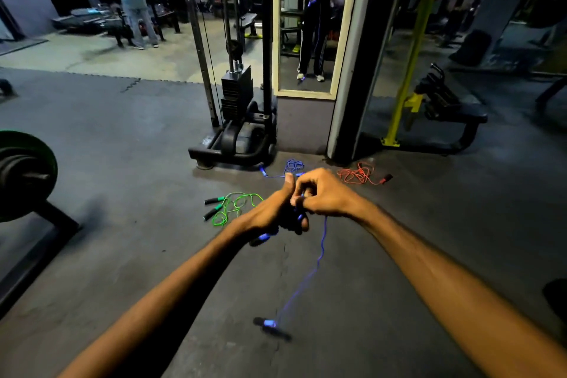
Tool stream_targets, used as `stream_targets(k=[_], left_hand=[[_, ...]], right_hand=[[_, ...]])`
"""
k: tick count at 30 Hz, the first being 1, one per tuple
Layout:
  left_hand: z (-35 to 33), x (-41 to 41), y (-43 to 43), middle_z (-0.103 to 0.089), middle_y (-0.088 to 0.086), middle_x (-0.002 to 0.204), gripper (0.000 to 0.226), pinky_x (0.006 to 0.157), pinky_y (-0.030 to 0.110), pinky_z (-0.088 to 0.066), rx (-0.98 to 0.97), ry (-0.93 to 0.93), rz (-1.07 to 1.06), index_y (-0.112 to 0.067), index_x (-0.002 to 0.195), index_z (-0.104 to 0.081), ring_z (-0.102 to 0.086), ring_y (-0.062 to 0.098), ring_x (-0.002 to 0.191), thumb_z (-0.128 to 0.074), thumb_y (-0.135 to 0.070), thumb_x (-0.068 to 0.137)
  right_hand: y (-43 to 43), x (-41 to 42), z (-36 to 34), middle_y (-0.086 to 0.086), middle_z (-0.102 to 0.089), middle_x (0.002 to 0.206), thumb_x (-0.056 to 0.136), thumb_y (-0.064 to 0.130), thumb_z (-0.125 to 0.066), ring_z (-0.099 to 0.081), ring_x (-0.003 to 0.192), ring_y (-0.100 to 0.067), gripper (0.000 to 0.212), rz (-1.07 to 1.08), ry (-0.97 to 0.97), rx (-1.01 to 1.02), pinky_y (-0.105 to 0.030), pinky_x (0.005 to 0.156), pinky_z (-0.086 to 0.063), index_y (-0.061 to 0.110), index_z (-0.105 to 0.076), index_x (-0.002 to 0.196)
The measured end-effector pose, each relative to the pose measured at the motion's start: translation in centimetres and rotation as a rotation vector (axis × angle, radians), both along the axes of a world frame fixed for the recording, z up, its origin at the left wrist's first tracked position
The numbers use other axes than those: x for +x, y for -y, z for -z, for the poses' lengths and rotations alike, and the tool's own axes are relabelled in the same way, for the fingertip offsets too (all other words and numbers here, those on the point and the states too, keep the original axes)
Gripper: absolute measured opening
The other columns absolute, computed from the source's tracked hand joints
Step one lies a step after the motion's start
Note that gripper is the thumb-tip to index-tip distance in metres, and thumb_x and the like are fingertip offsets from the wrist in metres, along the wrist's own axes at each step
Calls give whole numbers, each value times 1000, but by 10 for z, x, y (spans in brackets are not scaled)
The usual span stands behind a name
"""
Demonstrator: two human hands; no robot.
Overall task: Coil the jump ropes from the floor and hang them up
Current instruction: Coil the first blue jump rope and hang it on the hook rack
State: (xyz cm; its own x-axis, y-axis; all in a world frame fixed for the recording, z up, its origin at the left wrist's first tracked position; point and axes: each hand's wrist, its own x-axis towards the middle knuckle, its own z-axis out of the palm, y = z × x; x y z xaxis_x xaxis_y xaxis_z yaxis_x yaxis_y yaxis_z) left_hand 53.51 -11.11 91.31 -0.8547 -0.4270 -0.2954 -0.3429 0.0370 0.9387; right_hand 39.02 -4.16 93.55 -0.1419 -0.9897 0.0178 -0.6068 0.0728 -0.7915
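Above the grey rubber floor [122, 169]: thin blue jump rope [321, 242], coiling under way. Your left hand [273, 212] grips one black-and-blue handle [263, 238], apparently with loops; your right hand [325, 193] pinches the cord. Next: wind in the dangling tail and second handle [271, 326].

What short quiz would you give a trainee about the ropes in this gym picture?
1. True or false: the green rope lies on the floor, and no hand touches it.
2. The rope held by the left hand and the right hand is: A yellow, B blue, C white.
3. How many ropes lie on the floor?

Key: 1 true. 2 B, the blue rope. 3 three: green rope, second blue rope, red rope.
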Motion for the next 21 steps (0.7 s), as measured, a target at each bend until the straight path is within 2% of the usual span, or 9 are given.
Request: stream_targets(k=[3, 6, 7, 10, 13, 15, 17, 19, 21], left_hand=[[-15, -6, 11, -54, 21, 67, 113, 50, 31, -36, 121, 52, 68, 13, 91, -64, -48, 25, 51, 6, -76, 85], [-21, 3, 20, -52, 15, 53, 110, 50, 29, -34, 195, 83, 109, 1, 60, -67, -46, 25, 46, 1, -82, 83], [-19, 6, 23, -51, 13, 53, 109, 51, 29, -34, 292, 41, 129, 2, 63, -66, -45, 25, 47, -3, -86, 80], [-13, 19, 28, -57, 15, 66, 114, 54, 31, -41, 729, -256, -8, 10, 97, -67, -52, 25, 54, -18, -91, 76], [-6, 17, 31, -68, 20, 93, 115, 73, 35, -57, 901, -582, -167, 13, 115, -60, -66, 29, 75, -22, -89, 77], [-6, 13, 31, -68, 24, 109, 112, 91, 40, -53, 875, -748, -288, 14, 119, -56, -67, 32, 90, -22, -85, 79], [-10, 9, 30, -67, 24, 117, 108, 102, 40, -44, 741, -763, -361, 13, 118, -56, -65, 33, 101, -21, -81, 79], [-7, 4, 31, -69, 19, 111, 96, 98, 38, -44, 442, -593, -367, 3, 106, -66, -65, 30, 98, -15, -75, 85], [0, 4, 28, -69, 4, 79, 85, 81, 36, -43, 122, -388, -332, -9, 79, -68, -61, 19, 75, -10, -69, 92]], right_hand=[[-2, -3, 5, -14, -54, 52, 75, 12, -59, -44, 40, -14, 9, 96, 192, -83, -22, 42, -37, 4, -63, 72], [-4, -11, 11, -13, -54, 52, 74, 11, -57, -49, 43, -18, 5, 104, 249, -110, -25, 44, -38, 9, -60, 70], [-5, -15, 12, -11, -54, 53, 75, 11, -57, -49, 44, -16, 6, 92, 264, -129, -25, 45, -38, 10, -59, 70], [-3, -9, 24, -8, -52, 59, 90, 15, -53, -46, 50, -12, 18, 89, 318, -173, -23, 50, -40, 3, -60, 77], [2, 1, 46, -2, -56, 61, 99, 9, -45, -50, 51, -9, 23, 178, 281, -70, -25, 54, -43, 6, -60, 83], [-2, 6, 64, 4, -56, 62, 96, 6, -47, -48, 53, -4, 23, 133, 169, 80, -31, 59, -42, 13, -59, 78], [-9, 15, 74, -3, -57, 69, 93, 3, -48, -49, 61, -10, 15, 15, 96, 211, -36, 62, -42, 5, -60, 84], [-13, 24, 68, -14, -58, 73, 91, -3, -47, -55, 63, -18, 14, -74, 113, 234, -31, 59, -47, -6, -60, 95], [-9, 22, 45, -9, -60, 66, 90, -1, -53, -56, 55, -11, 11, -82, 92, 142, -24, 54, -47, -7, -63, 92]])
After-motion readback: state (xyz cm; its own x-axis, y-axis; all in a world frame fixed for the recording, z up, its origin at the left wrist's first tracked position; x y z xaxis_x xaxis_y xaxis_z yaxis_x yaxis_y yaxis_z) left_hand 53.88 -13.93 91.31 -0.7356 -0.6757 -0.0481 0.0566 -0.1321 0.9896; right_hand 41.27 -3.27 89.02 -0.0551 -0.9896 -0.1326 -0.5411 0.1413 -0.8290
